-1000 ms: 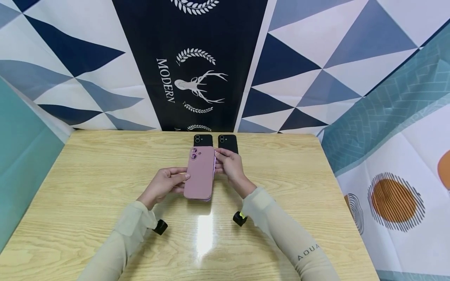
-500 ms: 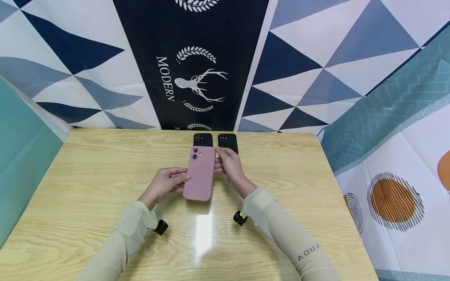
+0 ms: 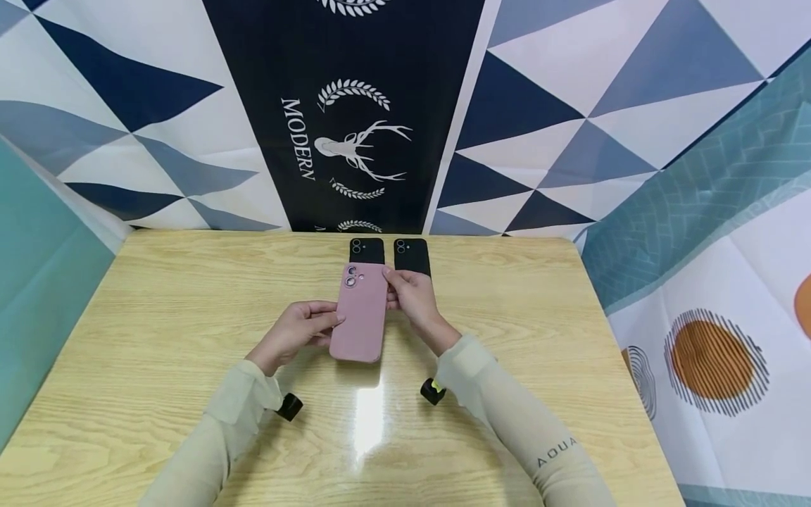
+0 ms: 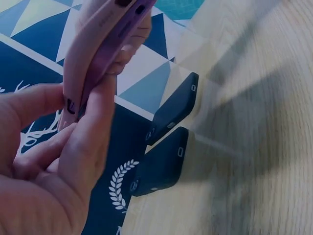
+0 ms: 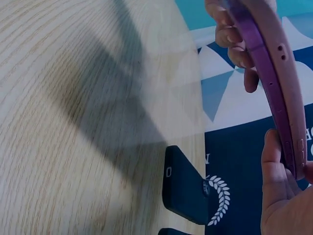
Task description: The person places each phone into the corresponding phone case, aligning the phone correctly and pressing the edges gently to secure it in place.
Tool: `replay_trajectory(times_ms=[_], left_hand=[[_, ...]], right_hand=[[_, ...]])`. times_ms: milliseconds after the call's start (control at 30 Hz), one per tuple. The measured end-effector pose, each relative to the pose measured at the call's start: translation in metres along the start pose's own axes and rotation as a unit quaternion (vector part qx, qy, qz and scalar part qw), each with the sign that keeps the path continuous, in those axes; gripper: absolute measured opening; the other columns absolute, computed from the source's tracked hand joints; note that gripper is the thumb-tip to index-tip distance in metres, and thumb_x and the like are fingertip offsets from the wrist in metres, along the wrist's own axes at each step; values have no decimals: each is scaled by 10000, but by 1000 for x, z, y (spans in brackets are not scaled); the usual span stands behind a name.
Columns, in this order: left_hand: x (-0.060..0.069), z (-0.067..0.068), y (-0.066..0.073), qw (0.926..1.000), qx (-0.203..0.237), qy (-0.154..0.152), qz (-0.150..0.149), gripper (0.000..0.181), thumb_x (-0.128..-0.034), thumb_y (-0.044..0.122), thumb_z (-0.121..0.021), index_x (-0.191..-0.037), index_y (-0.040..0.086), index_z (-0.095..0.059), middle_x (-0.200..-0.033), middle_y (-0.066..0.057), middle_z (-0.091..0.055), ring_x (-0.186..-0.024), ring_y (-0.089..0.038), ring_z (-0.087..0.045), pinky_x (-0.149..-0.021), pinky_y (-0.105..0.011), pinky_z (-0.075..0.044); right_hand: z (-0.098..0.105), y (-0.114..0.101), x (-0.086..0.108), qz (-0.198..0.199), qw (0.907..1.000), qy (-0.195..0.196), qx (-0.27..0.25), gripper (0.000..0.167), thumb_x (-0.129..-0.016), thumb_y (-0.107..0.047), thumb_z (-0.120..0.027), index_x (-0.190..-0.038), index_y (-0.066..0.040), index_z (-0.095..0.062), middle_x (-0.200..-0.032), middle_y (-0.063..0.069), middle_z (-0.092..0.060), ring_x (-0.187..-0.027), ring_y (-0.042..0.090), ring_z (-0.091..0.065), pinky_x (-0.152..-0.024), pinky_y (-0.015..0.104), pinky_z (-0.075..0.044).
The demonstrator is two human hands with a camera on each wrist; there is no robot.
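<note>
A pink phone case [image 3: 360, 313] with a camera cutout at its upper left is held above the table, its back toward the head camera. Behind it, a purple phone [image 5: 266, 83] shows along the edge in the right wrist view, with part of its side outside the case. My left hand [image 3: 298, 331] pinches the case and phone at the left edge, thumb on the back. At the upper right corner, my right hand [image 3: 415, 299] pinches them, thumb tip on the case. The left wrist view also shows the purple phone's side [image 4: 105, 56] beside the case.
Two black phones or phone cases, one on the left [image 3: 366, 250] and one on the right [image 3: 412, 255], lie at the back of the wooden table [image 3: 190, 317]. Patterned cloth [image 3: 348, 105] hangs right behind the table's back edge. Small black wrist devices [image 3: 433, 391] are below both hands.
My right thumb has shifted onto the case's upper corner. The purple strip seen along the right and bottom edges earlier is now hidden in the head view. My left hand stays in place.
</note>
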State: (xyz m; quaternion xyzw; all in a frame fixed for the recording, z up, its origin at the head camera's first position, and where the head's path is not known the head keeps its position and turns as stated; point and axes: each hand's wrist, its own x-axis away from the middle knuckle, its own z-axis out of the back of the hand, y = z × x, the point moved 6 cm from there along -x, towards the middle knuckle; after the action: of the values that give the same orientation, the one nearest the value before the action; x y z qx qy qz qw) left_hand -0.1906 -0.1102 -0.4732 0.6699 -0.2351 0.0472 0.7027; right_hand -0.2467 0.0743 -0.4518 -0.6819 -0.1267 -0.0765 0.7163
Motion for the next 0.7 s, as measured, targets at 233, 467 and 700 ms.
replay_trajectory(times_ms=[233,467,700], left_hand=[[0,-4,-1,9990,-166,-408,-17,404,-935,116,-557,-1233,-149,-493,-860,12,-693,-730,-84,-669,-703,-252,-585],[2,-8,2,9989,-77,-437,-122,363,-938,71,-527,-1203,-173,-483,-813,48,-664,-708,-79,-663,-678,-250,-587],[5,-14,5,9990,94,-391,-200,336,-942,51,-515,-1174,-189,-476,-819,54,-633,-714,-52,-644,-662,-229,-583]], right_hand=[[-2,2,-1,-1,10000,-82,49,324,-951,-237,-546,-1008,64,-653,-621,-10,-575,-529,63,-554,-530,208,-550],[-3,-4,-3,59,9991,-268,326,355,-949,-328,-536,-903,9,-637,-648,-8,-550,-526,72,-528,-600,314,-570],[-2,-6,-6,-19,9969,-381,688,487,-937,-473,-502,-732,-45,-611,-587,-10,-537,-503,82,-507,-554,311,-551]])
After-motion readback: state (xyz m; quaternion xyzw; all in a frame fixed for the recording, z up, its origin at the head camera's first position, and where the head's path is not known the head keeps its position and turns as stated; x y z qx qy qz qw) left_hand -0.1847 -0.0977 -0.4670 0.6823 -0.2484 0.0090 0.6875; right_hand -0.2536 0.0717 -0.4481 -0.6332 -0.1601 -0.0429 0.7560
